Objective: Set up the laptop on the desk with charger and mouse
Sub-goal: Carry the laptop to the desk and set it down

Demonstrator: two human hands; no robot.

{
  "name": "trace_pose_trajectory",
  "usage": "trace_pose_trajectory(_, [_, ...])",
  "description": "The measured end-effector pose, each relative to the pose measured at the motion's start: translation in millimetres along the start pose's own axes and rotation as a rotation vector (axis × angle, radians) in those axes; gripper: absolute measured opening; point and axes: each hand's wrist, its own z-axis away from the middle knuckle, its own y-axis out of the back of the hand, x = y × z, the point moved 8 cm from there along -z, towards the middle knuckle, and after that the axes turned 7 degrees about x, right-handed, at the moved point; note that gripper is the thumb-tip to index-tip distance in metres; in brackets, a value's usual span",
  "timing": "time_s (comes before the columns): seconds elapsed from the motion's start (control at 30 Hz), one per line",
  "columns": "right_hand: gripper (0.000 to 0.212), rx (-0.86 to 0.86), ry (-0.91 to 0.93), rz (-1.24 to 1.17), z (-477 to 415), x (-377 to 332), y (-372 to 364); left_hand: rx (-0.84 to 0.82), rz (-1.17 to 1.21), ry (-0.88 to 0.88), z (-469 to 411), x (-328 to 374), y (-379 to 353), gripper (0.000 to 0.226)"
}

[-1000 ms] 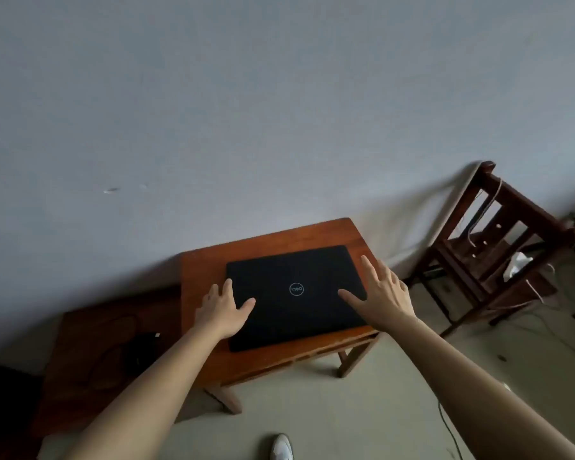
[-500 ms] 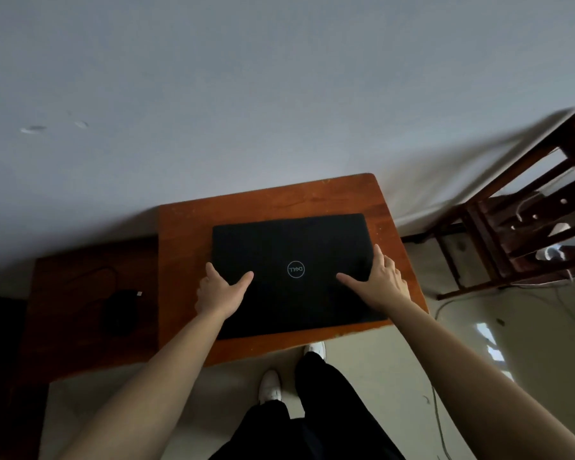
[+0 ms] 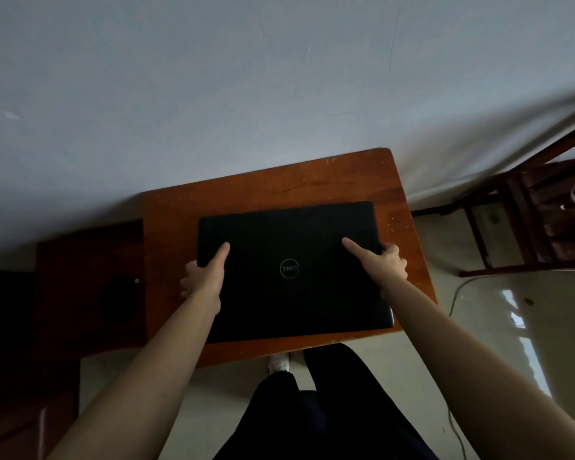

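So we had both hands, left point(image 3: 202, 277) and right point(image 3: 386, 264), clamped on the closed Dell laptop's point(image 3: 292, 270) side edges on the small wooden desk point(image 3: 273, 184); a dark mouse point(image 3: 118, 298) sat on the lower table point(image 3: 80, 247) left, wooden chair point(image 3: 538, 207) right.

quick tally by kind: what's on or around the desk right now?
Laptop, closed, gripped at both side edges by left hand and right hand: 1
Desk: 1
Lower side table with a dark item, too dim to identify: 1
Wooden chair: 1
Floor cable: 1
Total: 5
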Motion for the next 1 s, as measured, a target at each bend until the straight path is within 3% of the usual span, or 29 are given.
trace_pose_trajectory(0.1, [0.109,-0.083,-0.046,-0.064,-4,0,-1,-0.152,0.142,0.073,-6,3,0,0.093])
trace_pose_trajectory(0.37, [0.093,-0.184,-0.068,-0.178,12,2,8,-0.365,0.167,0.080,12,8,14,0.081])
trace_pose_trajectory(0.53, [0.064,-0.248,-0.060,-0.270,42,15,28,-0.508,0.105,0.069,29,7,30,0.088])
trace_pose_trajectory(0.73, [0.056,-0.238,-0.016,-0.412,74,55,63,-0.646,0.044,-0.004,55,12,26,0.095])
trace_pose_trajectory(0.9, [0.071,-0.169,-0.061,-0.628,103,124,106,-0.776,-0.098,-0.108,101,20,-18,0.106])
trace_pose_trajectory(1.0, [0.095,-0.174,-0.076,-0.724,121,179,137,-0.878,-0.226,-0.192,141,22,-54,0.108])
